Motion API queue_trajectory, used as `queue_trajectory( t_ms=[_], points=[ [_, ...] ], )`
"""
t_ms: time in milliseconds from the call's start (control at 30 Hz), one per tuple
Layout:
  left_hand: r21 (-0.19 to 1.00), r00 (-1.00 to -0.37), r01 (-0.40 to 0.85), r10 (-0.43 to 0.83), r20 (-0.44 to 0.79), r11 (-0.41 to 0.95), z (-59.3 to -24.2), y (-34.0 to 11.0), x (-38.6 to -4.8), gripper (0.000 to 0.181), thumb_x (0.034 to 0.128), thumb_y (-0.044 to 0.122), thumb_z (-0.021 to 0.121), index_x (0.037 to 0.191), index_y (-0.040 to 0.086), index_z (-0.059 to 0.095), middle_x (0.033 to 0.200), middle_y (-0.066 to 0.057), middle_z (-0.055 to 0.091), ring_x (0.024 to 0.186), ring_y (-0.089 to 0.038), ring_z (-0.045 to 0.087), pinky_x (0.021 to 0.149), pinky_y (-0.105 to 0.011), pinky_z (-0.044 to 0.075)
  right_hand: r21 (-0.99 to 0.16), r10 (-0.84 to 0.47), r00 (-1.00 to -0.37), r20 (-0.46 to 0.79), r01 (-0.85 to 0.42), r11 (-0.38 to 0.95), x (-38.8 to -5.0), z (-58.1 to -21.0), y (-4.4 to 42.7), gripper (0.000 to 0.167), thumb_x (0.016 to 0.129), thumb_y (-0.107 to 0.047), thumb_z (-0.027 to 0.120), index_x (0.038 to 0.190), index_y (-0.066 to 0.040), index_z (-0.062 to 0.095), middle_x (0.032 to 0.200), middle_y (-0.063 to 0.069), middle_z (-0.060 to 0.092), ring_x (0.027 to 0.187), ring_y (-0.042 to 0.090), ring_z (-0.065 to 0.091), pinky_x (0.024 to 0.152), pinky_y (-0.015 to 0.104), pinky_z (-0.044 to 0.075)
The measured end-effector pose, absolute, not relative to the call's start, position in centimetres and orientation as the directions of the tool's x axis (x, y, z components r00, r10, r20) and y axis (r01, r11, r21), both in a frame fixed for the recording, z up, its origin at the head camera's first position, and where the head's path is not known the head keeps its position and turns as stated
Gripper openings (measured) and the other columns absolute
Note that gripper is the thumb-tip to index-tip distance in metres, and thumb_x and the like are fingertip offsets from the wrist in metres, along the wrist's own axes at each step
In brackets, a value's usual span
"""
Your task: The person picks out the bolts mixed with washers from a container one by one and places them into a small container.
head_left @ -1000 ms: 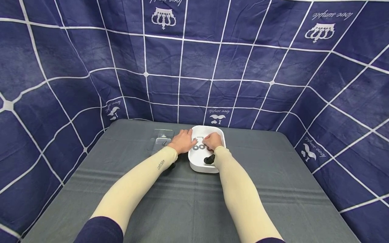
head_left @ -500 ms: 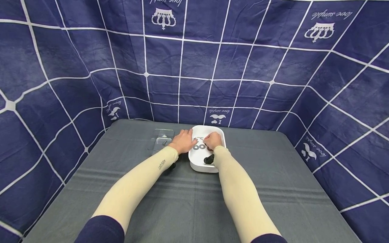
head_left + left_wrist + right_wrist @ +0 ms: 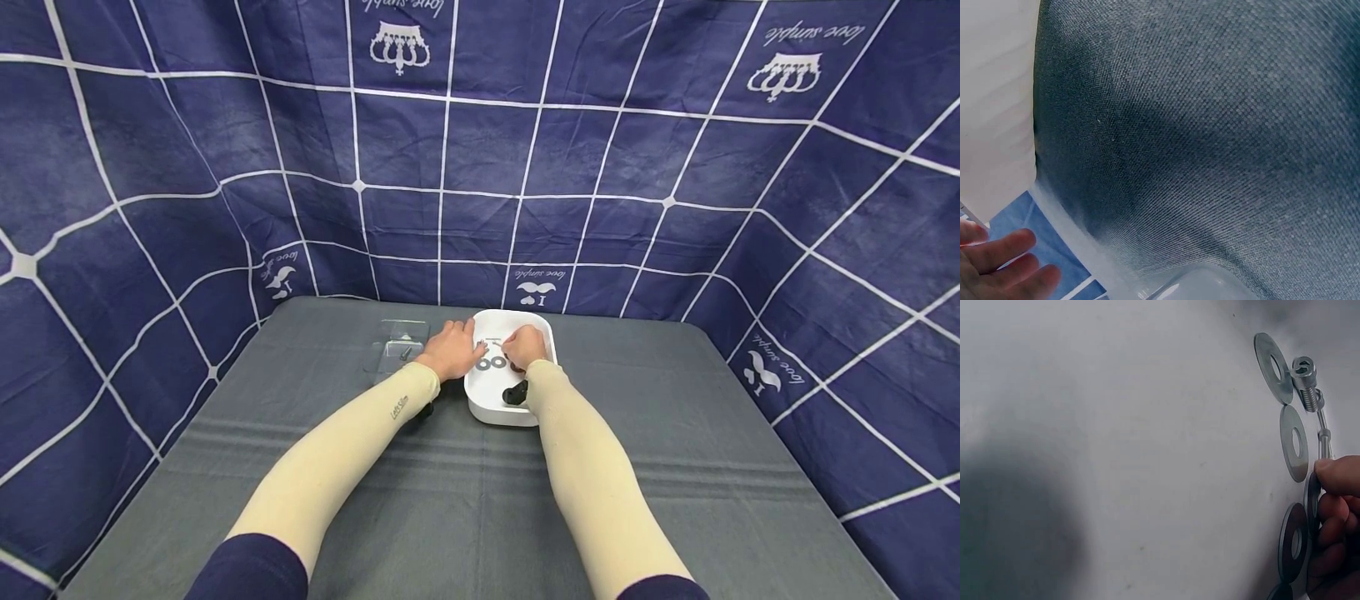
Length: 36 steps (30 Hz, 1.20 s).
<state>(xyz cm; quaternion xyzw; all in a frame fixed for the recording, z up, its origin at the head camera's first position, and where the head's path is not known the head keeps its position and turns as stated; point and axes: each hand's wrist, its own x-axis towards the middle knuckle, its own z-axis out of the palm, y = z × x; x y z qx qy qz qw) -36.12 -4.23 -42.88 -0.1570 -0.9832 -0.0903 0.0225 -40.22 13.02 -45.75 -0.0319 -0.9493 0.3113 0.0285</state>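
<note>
My left hand [image 3: 453, 350] rests on the left rim of the white tray [image 3: 491, 407], thumb over the edge and fingers extended. In the left wrist view its fingers [image 3: 1013, 265] are at the lower left, beside the tray's outer wall. Inside the tray, my right hand [image 3: 527, 347] has curled fingers, and its thumb and fingertips pinch the end of a silver bolt [image 3: 1325, 442]. Another socket-head bolt [image 3: 1304, 370] lies further along. Several flat metal washers [image 3: 1287, 447] line up beside the fingers; one is partly hidden by them.
Left of the tray are clear plastic containers [image 3: 397, 358], one with a small dark metal piece inside. A grey cloth [image 3: 480, 500] covers the table. Blue curtains [image 3: 480, 150] with white lines stand behind and at both sides. A black wrist mount [image 3: 515, 393] sits at my right wrist.
The thin metal piece at the right fingertips has shifted and now lies at a slant. Both hands and the tray stay almost in place.
</note>
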Motion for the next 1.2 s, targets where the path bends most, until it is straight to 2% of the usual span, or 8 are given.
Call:
queue_trajectory(
  t_ms=[133, 433, 733, 1000, 1200],
  points=[
    [0.168, -0.949, 0.314, 0.305, 0.08, 0.934, -42.82, -4.21, -36.16, 0.068, 0.1052, 0.041, 0.045, 0.154, -0.004, 0.031, 0.142, -0.023, 0.052, 0.137, -0.036, 0.044, 0.113, -0.046, 0.04, -0.585, 0.063, -0.997, 0.033, 0.032, 0.811, -40.18, -45.52, 13.04, 0.011, 0.085, -0.009, 0.069, 0.081, -0.006, 0.079, 0.074, 0.004, 0.07, 0.061, 0.014, 0.06, 0.056, 0.023, 0.046],
    [0.162, -0.954, 0.298, 0.295, 0.045, 0.941, -43.01, -4.2, -36.59, 0.069, 0.105, 0.043, 0.043, 0.156, 0.0, 0.028, 0.144, -0.022, 0.05, 0.139, -0.035, 0.042, 0.112, -0.047, 0.042, -0.585, 0.036, -0.999, 0.019, 0.018, 0.811, -40.26, -45.55, 13.22, 0.012, 0.088, -0.009, 0.067, 0.083, -0.005, 0.078, 0.067, 0.003, 0.067, 0.049, 0.01, 0.055, 0.05, 0.023, 0.045],
    [0.155, -0.948, 0.319, 0.312, 0.07, 0.935, -42.93, -4.25, -36.47, 0.069, 0.1046, 0.042, 0.042, 0.155, -0.003, 0.03, 0.145, -0.024, 0.049, 0.139, -0.037, 0.042, 0.114, -0.047, 0.039, -0.596, 0.015, -1.0, -0.01, 0.018, 0.802, -40.31, -45.37, 13.39, 0.014, 0.09, -0.009, 0.065, 0.086, -0.004, 0.078, 0.066, 0.003, 0.064, 0.048, 0.01, 0.054, 0.046, 0.024, 0.045],
    [0.138, -0.945, 0.326, 0.318, 0.075, 0.935, -42.79, -4.21, -36.4, 0.067, 0.1044, 0.04, 0.041, 0.155, -0.003, 0.032, 0.145, -0.024, 0.049, 0.139, -0.037, 0.042, 0.114, -0.046, 0.039, -0.602, -0.021, -1.0, 0.011, -0.023, 0.799, -40.17, -45.01, 13.68, 0.018, 0.089, -0.009, 0.06, 0.08, -0.003, 0.075, 0.057, 0.0, 0.057, 0.044, 0.009, 0.05, 0.044, 0.023, 0.043],
    [0.121, -0.946, 0.322, 0.315, 0.074, 0.939, -42.8, -4.31, -36.28, 0.069, 0.1046, 0.042, 0.044, 0.155, -0.003, 0.031, 0.145, -0.022, 0.049, 0.138, -0.035, 0.042, 0.113, -0.046, 0.04, -0.607, -0.047, -0.999, 0.026, -0.053, 0.793, -40.42, -44.93, 13.81, 0.019, 0.088, -0.009, 0.058, 0.079, -0.004, 0.075, 0.059, -0.001, 0.057, 0.043, 0.009, 0.05, 0.046, 0.023, 0.042]
  ],
)
